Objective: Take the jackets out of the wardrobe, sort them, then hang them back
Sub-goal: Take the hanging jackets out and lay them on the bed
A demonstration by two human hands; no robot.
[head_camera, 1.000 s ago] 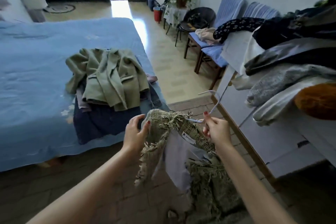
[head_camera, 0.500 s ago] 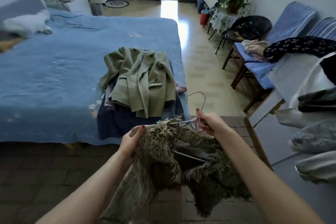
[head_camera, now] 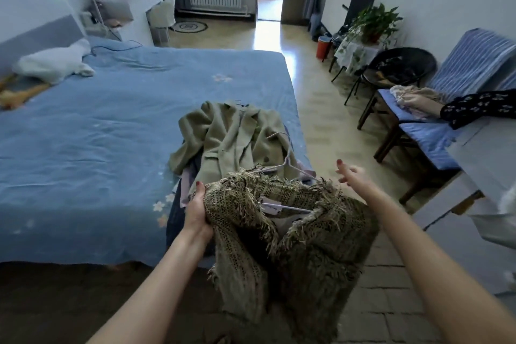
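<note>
We are mid-removal: our left hand (head_camera: 196,209) grips the fringed jacket (head_camera: 293,243) on its hanger (head_camera: 290,159) over the bed (head_camera: 111,126) pile (head_camera: 231,139), right hand (head_camera: 353,177) free with fingers spread; sorting and rehanging remain.

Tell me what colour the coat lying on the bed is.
Pale olive green coat, plain, clearest in the head view.

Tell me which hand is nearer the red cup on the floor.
Right. The right hand hangs open above the fringed jacket, on the cup's side; the left hand grips the jacket's far edge, farther away.
</note>
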